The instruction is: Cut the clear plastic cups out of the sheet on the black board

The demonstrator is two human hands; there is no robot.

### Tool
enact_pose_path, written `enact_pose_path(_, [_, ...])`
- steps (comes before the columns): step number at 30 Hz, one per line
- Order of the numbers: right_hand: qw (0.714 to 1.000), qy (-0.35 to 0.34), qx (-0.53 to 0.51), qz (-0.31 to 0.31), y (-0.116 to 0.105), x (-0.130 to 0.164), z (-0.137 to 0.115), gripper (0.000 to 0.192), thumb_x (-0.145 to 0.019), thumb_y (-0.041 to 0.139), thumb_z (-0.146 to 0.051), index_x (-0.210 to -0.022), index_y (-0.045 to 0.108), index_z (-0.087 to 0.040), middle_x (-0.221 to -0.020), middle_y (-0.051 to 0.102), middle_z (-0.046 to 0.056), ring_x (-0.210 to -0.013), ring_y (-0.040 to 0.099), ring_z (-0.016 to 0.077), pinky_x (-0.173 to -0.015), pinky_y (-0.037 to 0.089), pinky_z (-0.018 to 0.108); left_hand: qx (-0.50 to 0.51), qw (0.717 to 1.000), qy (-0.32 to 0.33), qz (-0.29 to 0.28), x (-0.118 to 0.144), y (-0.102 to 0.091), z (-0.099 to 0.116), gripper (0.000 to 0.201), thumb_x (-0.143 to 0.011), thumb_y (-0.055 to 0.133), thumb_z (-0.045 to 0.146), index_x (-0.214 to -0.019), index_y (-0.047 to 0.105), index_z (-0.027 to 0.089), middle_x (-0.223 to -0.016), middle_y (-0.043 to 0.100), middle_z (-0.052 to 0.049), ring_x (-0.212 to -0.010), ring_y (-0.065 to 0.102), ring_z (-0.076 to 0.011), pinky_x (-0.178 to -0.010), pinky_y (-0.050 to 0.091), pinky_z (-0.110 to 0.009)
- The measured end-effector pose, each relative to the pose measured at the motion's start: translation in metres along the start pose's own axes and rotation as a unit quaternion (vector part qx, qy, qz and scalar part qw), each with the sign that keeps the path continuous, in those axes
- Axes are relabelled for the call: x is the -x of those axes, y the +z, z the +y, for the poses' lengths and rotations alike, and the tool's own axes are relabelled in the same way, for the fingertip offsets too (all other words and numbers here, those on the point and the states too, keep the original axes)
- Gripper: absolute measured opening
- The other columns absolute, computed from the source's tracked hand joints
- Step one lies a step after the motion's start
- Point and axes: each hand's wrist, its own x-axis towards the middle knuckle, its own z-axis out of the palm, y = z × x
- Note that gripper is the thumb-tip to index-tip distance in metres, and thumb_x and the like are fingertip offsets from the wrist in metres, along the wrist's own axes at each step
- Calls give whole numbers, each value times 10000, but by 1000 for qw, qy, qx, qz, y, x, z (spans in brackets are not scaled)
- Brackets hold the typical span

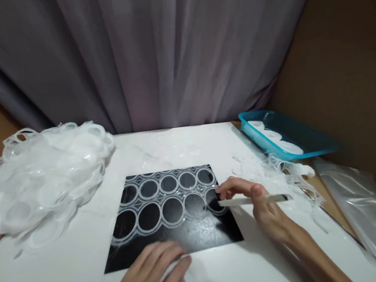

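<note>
A black sheet (204,237) lies on the white table, with rows of clear and whitish ring-shaped cut-outs (172,210) across it. My right hand (264,205) grips a slim white pen-like tool (239,201), its tip pointing left at the rightmost ring of the front row. The index finger of that hand reaches to the strip's right edge between the two rows. At the sheet's front edge is my left hand (157,274), fingers curled in toward the thumb. Something pale shows between them, too hidden to name.
A large heap of translucent ring scraps (47,178) covers the table's left side. At the back right, a blue tray (313,143) holds several white round pieces (272,135). Loose scraps (292,173) and clear plastic bags (362,201) lie along the right edge. A grey curtain (149,58) hangs behind.
</note>
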Motion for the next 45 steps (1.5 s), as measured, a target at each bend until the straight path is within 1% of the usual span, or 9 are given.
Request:
enact_pose_path(3, [995, 41, -95, -9, -3, 8, 11, 775, -1022, 189, -781, -1070, 732, -230, -819, 706, 69, -647, 649, 187, -614, 523, 334, 15, 1000, 26, -7, -41, 11, -1, 307, -1011, 450, 141, -1224, 671, 139, -1207, 700, -51, -1110, 652, -206, -992, 542, -364])
enact_pose_path(6, [998, 34, -42, 43, -7, 10, 14, 552, -1095, 342, -602, -1021, 739, -226, -871, 726, 65, -763, 700, 192, -724, 552, 337, -39, 997, -3, -64, -53, 23, -4, 402, -1043, 467, 278, -1385, 597, 111, -1334, 649, -112, -1218, 605, -285, -1018, 536, -462])
enact_pose_path(10, [992, -27, 118, 31, -3, 5, 14, 240, -1084, 515, -327, -1031, 726, -227, -1121, 699, 82, -1049, 683, 209, -922, 548, 362, -83, 991, -94, -51, -36, 33, -12, 488, -1041, 490, 310, -1487, 516, 111, -1366, 605, -160, -1234, 586, -308, -958, 570, -473])
enact_pose_path(14, [966, -84, 242, -36, 13, 4, 14, 252, -1101, 466, -265, -1162, 708, -236, -1331, 658, 90, -1099, 687, 212, -909, 589, 374, -109, 986, -123, -24, -8, 27, -28, 473, -1054, 473, 303, -1491, 519, 128, -1354, 603, -153, -1218, 596, -284, -931, 584, -422])
enact_pose_path(18, [926, -143, 346, -51, 31, 9, 15, 192, -1077, 517, -251, -1167, 684, -222, -1137, 738, 57, -995, 676, 252, -787, 603, 409, -156, 978, -136, -25, 25, 17, -49, 358, -1049, 484, 303, -1336, 651, 169, -1298, 652, -107, -1144, 648, -268, -899, 587, -388])
enact_pose_path(24, [908, -100, 407, 7, 41, 23, 28, 142, -1024, 627, -294, -1135, 659, -212, -981, 678, 82, -1006, 595, 299, -773, 567, 458, -183, 974, -123, -52, 63, 13, -67, 276, -1038, 541, 276, -1265, 698, 262, -1276, 686, -16, -1083, 706, -167, -783, 586, -219])
enact_pose_path(30, [942, -44, 333, 18, 51, 28, 35, 153, -1061, 526, -249, -957, 639, -238, -938, 650, 88, -912, 573, 274, -749, 485, 438, -174, 973, -135, -71, 55, 10, -60, 482, -973, 443, -60, -1219, 728, 242, -1238, 701, -39, -1089, 694, -123, -857, 560, -163])
enact_pose_path(39, [901, -47, 421, 94, 63, 35, 50, 266, -1017, 624, -465, -910, 581, -225, -794, 612, 38, -835, 539, 281, -885, 305, 511, -267, 952, -67, -132, 30, -9, -52, 537, -808, 445, -91, -1173, 734, 177, -1124, 742, -94, -1001, 734, -253, -729, 609, -278])
enact_pose_path(45, [906, -47, 420, -12, 55, 24, 43, 120, -1076, 508, -245, -968, 534, -200, -919, 588, 57, -900, 501, 261, -902, 326, 477, -164, 974, -76, -138, 28, -1, -59, 557, -777, 448, -109, -1263, 651, 72, -1300, 678, -179, -1159, 674, -331, -896, 578, -422])
